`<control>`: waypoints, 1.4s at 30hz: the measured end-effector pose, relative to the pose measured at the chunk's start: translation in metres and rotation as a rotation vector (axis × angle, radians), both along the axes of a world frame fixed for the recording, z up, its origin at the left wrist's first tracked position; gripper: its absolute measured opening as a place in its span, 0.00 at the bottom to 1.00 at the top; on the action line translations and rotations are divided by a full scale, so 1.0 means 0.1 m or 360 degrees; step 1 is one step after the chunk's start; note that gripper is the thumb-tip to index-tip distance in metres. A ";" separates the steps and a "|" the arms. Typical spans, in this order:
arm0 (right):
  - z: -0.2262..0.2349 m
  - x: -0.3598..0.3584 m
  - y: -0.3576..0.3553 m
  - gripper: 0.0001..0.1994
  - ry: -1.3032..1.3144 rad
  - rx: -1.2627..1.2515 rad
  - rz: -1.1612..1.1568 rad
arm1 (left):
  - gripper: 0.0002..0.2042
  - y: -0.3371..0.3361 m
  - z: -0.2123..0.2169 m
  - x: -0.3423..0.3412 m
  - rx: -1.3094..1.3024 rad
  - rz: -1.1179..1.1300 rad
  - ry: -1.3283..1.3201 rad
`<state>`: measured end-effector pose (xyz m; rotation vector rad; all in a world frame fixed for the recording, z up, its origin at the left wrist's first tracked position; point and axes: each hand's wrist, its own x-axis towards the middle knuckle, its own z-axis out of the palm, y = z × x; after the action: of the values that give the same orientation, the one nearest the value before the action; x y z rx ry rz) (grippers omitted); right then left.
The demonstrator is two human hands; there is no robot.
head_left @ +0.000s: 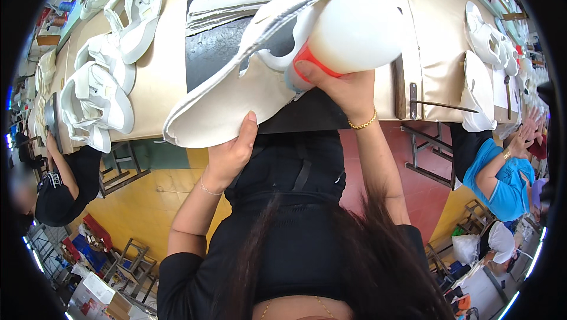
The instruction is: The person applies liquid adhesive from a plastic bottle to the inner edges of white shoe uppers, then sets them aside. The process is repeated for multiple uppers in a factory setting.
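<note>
Landmark: the dark mat [207, 54] lying on the beige worktable [165, 78].

Far left of the mat, a co-worker in black [62, 193] is sitting at the table's edge, one arm reaching up toward the tabletop. Above that person, left of the mat, finished white shoe uppers [97, 98] are lying in a loose cluster on the table, more of them trailing toward the far corner.

At the mat's near-left edge, the left hand [233, 148] is gripping a flat white shoe upper piece [236, 89], thumb pressing on its face, fingers hidden behind it. The piece is being held up off the table, tilted, overlapping the mat's near half and rising toward its right end. A thin bracelet is showing on that wrist.

Behind the mat's far edge, a stack of white cut pieces [236, 1] is resting.

Over the mat's right side, the right hand [342, 86] is wrapping around the neck of a white squeeze bottle [354, 30] with a red collar, fingers closed on it; the bottle is lying tipped, its nozzle end touching the upper piece. A gold bracelet is circling that wrist.

Right of the mat, more white uppers [484, 42] are sitting on the table. Farther right, a person in a blue shirt [499, 181] is working at the table's edge.
</note>
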<state>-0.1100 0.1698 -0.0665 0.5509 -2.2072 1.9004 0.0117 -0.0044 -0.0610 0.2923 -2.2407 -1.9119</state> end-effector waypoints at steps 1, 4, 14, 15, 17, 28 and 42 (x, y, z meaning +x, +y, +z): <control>0.02 0.00 0.02 0.18 -0.0048 0.0030 0.0063 | 0.09 -0.01 0.00 0.01 -0.0021 -0.0017 -0.0016; 0.05 0.02 0.08 0.19 -0.0150 -0.0002 0.0135 | 0.10 -0.07 -0.04 0.06 -0.0090 -0.0042 -0.0051; 0.02 0.07 -0.22 0.20 -0.0090 -0.0472 -0.0207 | 0.09 -0.02 -0.02 0.05 -0.0148 0.0008 -0.0062; 0.03 0.07 -0.23 0.20 -0.0103 -0.0506 -0.0220 | 0.09 -0.03 -0.02 0.06 -0.0159 0.0007 -0.0067; 0.03 0.04 -0.29 0.20 -0.0051 -0.0583 -0.0215 | 0.10 -0.04 -0.04 0.07 -0.0168 -0.0013 -0.0068; 0.04 -0.01 -0.25 0.20 -0.0023 -0.0429 -0.0165 | 0.11 -0.02 -0.05 0.06 -0.0086 0.0032 -0.0066; 0.03 0.03 -0.21 0.19 -0.0141 -0.0295 -0.0038 | 0.11 -0.02 0.00 0.04 -0.0080 0.0005 -0.0131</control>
<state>-0.1068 0.1486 -0.0635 0.4148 -2.0484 2.1262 0.0159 -0.0060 -0.0609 0.3731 -2.3348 -1.8710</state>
